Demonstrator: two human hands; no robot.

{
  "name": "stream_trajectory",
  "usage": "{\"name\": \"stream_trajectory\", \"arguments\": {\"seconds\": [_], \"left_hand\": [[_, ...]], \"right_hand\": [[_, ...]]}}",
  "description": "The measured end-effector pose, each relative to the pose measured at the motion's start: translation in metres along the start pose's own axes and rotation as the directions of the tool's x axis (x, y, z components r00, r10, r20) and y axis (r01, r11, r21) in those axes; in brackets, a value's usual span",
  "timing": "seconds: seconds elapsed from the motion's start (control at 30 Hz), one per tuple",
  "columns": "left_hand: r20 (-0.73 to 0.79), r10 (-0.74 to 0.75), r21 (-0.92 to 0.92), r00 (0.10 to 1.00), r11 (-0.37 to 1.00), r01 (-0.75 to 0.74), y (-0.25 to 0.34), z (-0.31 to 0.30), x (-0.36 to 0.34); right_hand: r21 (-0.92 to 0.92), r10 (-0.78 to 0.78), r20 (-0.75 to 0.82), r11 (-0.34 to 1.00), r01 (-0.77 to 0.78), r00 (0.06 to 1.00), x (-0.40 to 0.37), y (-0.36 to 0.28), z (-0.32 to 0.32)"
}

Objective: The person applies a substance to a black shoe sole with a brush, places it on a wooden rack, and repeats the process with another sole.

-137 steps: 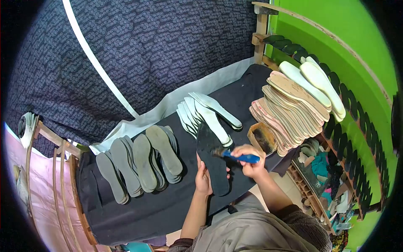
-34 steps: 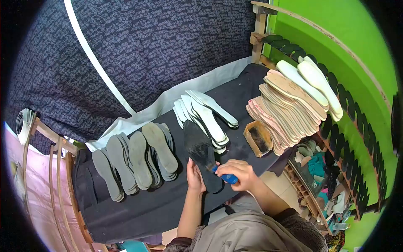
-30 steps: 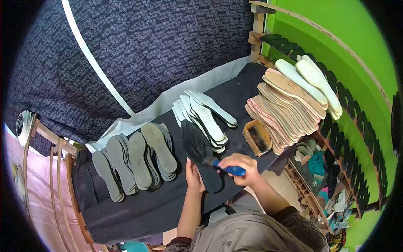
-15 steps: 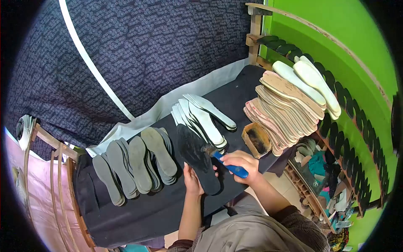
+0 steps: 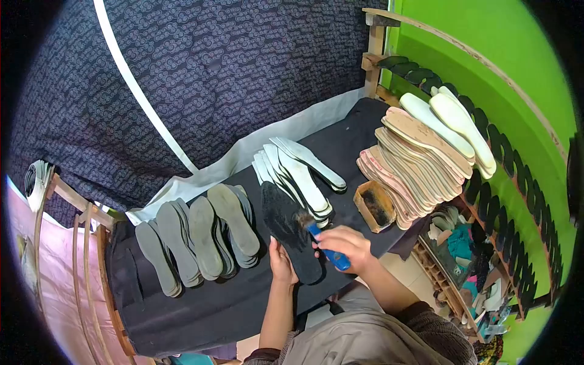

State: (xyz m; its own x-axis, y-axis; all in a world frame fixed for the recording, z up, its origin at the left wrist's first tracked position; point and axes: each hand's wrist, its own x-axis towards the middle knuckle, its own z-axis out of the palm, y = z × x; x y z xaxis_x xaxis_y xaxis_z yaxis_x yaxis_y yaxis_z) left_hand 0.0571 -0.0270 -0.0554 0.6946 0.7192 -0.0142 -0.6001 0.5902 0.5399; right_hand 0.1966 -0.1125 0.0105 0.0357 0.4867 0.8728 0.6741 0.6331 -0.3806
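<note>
right hand (image 5: 348, 248) holds a bristled brush (image 5: 313, 230) against the streaky, curved black insole (image 5: 281, 216).

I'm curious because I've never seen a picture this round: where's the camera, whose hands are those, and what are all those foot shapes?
There's no robot here, just a person working with bare hands. The camera is worn on their head, looking forward and down, so you see roughly what they see. The left hand holds a black sole-shaped piece. The right hand holds a brush with a blue handle, its bristles at that piece. On the dark cloth lie grey soles, white ones and a tall tan pile, with a small open box beside the pile.
</note>
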Motion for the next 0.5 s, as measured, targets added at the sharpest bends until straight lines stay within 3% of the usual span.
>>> {"name": "stream_trajectory", "arguments": {"seconds": [0.07,0.2,0.23,0.27,0.3,0.37,0.4,0.43,0.5], "left_hand": [[-0.063,0.041,0.084,0.997,0.996,-0.036,-0.002,-0.006,0.000],[-0.176,0.110,0.078,0.978,0.992,-0.098,-0.005,-0.012,0.005],[0.040,0.070,-0.035,0.997,0.997,-0.069,-0.003,-0.017,0.004],[0.257,0.050,-0.137,0.965,0.990,-0.015,-0.002,-0.020,0.004],[0.258,0.052,-0.138,0.965,0.990,-0.017,-0.001,-0.015,0.003],[0.008,-0.036,0.052,0.999,0.998,0.036,-0.001,-0.001,-0.001],[-0.023,-0.024,0.077,0.999,0.997,0.026,-0.002,0.001,-0.001],[-0.024,-0.024,0.076,0.999,0.997,0.026,-0.003,0.002,0.001],[-0.327,-0.014,-0.135,0.945,0.990,-0.032,-0.007,0.002,0.006]], "right_hand": [[0.076,0.034,0.067,0.996,-0.039,0.997,-0.003,-0.004,-0.002],[0.099,0.079,0.131,0.991,-0.092,0.988,-0.012,-0.009,-0.001],[0.099,0.077,0.133,0.991,-0.091,0.988,-0.010,-0.007,0.000],[0.050,0.039,0.036,0.998,-0.041,0.999,-0.006,-0.004,0.002],[-0.003,-0.005,-0.060,1.000,0.005,0.998,-0.002,-0.002,0.003],[-0.038,-0.004,-0.074,0.999,0.001,0.997,0.002,0.000,0.002],[-0.025,0.000,-0.045,1.000,-0.001,0.999,0.002,0.000,0.002],[-0.011,0.003,-0.014,1.000,-0.003,1.000,0.003,0.000,0.001],[0.103,0.026,0.084,0.994,-0.035,0.996,0.006,0.000,-0.002]]}}
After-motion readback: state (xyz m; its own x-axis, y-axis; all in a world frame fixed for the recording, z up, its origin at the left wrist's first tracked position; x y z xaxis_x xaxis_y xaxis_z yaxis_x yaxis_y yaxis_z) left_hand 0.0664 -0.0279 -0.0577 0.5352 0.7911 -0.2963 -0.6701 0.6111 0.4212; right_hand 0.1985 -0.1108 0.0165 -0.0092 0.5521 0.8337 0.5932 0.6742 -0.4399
